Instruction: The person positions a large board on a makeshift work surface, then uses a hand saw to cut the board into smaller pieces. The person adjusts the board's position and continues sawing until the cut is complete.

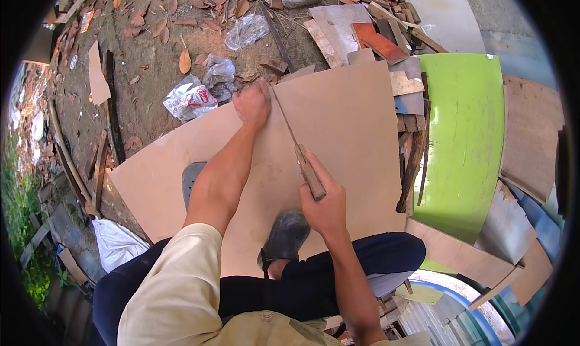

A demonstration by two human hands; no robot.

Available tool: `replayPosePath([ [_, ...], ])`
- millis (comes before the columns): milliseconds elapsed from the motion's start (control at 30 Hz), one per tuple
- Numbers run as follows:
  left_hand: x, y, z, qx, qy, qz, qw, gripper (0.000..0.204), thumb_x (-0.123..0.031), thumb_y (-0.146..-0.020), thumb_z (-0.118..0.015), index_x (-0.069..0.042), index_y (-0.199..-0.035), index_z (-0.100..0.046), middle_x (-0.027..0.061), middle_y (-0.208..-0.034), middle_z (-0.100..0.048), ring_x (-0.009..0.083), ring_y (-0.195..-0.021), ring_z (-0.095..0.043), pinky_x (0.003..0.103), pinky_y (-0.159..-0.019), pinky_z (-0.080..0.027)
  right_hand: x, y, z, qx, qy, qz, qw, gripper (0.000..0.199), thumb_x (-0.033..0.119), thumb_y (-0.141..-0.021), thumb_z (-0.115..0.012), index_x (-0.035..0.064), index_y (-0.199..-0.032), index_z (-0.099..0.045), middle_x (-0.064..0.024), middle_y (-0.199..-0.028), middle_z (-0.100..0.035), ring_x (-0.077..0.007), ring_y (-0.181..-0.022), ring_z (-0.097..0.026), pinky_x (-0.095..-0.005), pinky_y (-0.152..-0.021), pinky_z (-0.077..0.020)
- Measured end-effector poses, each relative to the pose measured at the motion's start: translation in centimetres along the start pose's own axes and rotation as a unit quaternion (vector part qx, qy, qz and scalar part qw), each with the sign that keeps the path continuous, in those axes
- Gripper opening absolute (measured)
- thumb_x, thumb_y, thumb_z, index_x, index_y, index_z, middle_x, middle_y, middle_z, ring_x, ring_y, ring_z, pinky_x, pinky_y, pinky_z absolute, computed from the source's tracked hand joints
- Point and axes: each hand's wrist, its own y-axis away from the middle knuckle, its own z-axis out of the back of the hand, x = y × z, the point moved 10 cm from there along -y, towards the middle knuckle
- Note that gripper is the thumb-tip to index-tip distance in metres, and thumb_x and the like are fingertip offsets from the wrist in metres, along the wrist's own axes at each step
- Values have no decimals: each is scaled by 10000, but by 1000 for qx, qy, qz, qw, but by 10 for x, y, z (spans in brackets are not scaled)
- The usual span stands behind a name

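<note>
a beige sleeve (175, 279) lies nearest, over dark trousers (362, 252). beyond them, the thin brown board (344, 116) is spread on the littered ground, dark clogs (289, 232) planted on it. the narrow-bladed, wooden-handled saw (310, 176) lies over the board, tip near its far edge.

to cut cleanly here, i'd favour long, light strokes at a shallow angle, body weight on the clogs so the board doesn't chatter, and the left knuckles farther from the blade, since a slip could reach them.

the right hand (324, 204) is wrapped round the handle, one finger laid along it, forearm slanting up and inward. the left arm reaches nearly straight; the left hand (252, 104) is curled at the far edge, fingertips hidden, so i cannot tell whether it pinches or only presses.
</note>
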Motion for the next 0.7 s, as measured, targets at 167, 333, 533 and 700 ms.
replayPosePath([
  [167, 9, -2, -3, -1, -21, 1, 1000, 544, -406, -1076, -358, -64, -921, -752, 215, -889, -742, 374, -900, -713, 564, -978, -417, -1, -37, 13, 13, 19, 12, 1000, 591, 17, -849, -610, 52, -1438, -563, -272, -1247, -679, -366, -1149, -689, -357, -947, -525],
  [333, 5, -5, 3, 4, -18, 21, 1000, 562, -423, -1078, -343, -65, -975, -764, 231, -880, -739, 382, -902, -712, 560, -1015, -410, 9, 4, 9, -14, 8, 65, 998, 585, 33, -855, -613, 65, -1437, -565, -281, -1214, -681, -356, -1052, -723, -359, -887, -539],
  [533, -3, -1, -1, -5, 3, 13, 1000, 572, -421, -1080, -344, -50, -953, -761, 232, -857, -735, 382, -888, -712, 548, -1019, -406, -25, -70, -19, 19, 19, -71, 997, 565, 35, -856, -612, 67, -1420, -592, -225, -1265, -695, -271, -1167, -696, -321, -958, -516],
  [700, 9, -1, 6, -24, -16, 10, 1000, 558, -405, -1079, -366, -47, -901, -755, 233, -831, -728, 391, -861, -708, 538, -989, -412, -18, -11, -9, -19, 3, 18, 1000, 559, 43, -858, -611, 68, -1417, -595, -225, -1268, -695, -274, -1170, -696, -327, -958, -521],
])
